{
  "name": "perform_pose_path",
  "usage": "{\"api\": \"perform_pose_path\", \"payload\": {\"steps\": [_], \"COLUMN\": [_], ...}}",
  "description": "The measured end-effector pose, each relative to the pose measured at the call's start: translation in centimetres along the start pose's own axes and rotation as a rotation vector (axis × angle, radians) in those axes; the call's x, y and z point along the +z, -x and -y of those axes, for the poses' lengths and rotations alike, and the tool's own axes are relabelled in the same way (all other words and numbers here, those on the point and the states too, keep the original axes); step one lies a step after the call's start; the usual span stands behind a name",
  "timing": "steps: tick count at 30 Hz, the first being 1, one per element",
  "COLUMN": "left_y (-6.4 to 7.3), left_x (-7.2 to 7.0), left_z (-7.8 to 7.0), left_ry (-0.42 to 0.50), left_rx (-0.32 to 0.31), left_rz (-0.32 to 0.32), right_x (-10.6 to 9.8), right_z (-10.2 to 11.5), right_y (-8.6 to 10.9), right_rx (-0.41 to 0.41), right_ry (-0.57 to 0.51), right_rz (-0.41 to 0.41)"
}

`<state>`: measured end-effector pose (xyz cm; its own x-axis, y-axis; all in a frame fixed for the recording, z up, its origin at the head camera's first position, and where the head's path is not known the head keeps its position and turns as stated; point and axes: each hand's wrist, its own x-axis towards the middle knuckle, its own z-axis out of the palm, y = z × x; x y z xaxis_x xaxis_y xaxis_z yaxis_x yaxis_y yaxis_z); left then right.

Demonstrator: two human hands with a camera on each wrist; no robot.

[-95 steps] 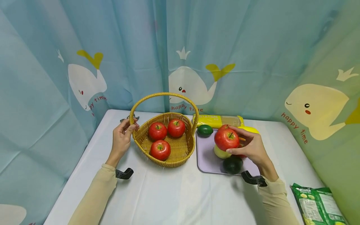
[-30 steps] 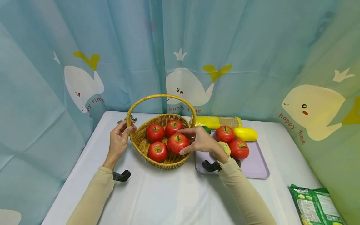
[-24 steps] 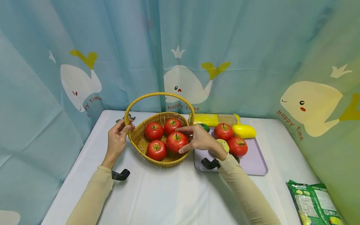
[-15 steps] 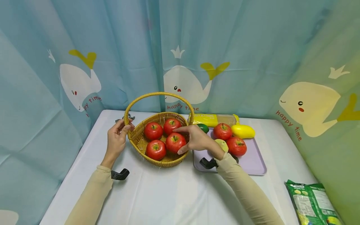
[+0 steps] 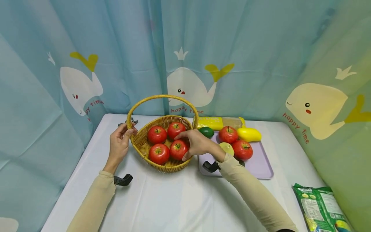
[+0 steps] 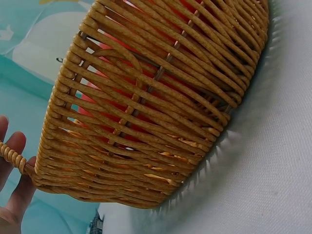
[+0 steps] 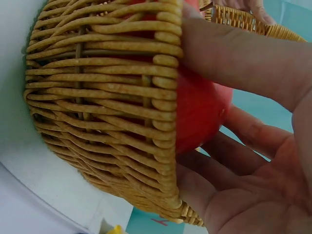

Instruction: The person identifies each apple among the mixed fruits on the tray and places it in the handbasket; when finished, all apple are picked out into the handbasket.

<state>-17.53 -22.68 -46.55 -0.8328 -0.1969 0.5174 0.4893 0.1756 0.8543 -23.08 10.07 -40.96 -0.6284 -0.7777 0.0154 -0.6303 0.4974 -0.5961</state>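
Observation:
A yellow wicker basket [image 5: 169, 168] with a tall arched handle stands on the table, holding several red apples. My left hand [image 5: 118, 141] grips the handle's foot at the basket's left rim; the left wrist view shows fingers [image 6: 17, 192] round it beside the woven wall [image 6: 161, 112]. Inside the basket, on the right, my right hand [image 5: 197, 141] reaches over the rim with thumb and fingers curved round the front right apple [image 5: 177, 150]. Seen from the right wrist, that apple [image 7: 202, 109] sits low, partly behind the rim, between thumb and fingers.
Right of the basket, a lilac tray [image 5: 262, 172] bears two red apples [image 5: 242, 150], a pale green fruit [image 5: 226, 149] and a dark fruit mostly behind the right wrist. A green fruit [image 5: 206, 132], yellow mango [image 5: 249, 134] and yellow packet [image 5: 214, 123] lie behind. A green bag [image 5: 321, 206] lies front right.
My right hand has carried an apple left from over the tray into the basket and lowered it among the others. My left hand has stayed at the handle.

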Motion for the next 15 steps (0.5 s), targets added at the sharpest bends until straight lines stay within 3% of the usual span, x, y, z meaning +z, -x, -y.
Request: {"api": "perform_pose_path", "payload": {"steps": [15], "left_y": [0.02], "left_x": [-0.03], "left_z": [-0.02], "left_ry": [0.009], "left_rx": [-0.009], "left_rz": [-0.001], "right_x": [0.23], "right_z": [0.06], "right_y": [-1.1], "right_rx": [0.048], "right_ry": [0.015], "right_rz": [0.095]}}
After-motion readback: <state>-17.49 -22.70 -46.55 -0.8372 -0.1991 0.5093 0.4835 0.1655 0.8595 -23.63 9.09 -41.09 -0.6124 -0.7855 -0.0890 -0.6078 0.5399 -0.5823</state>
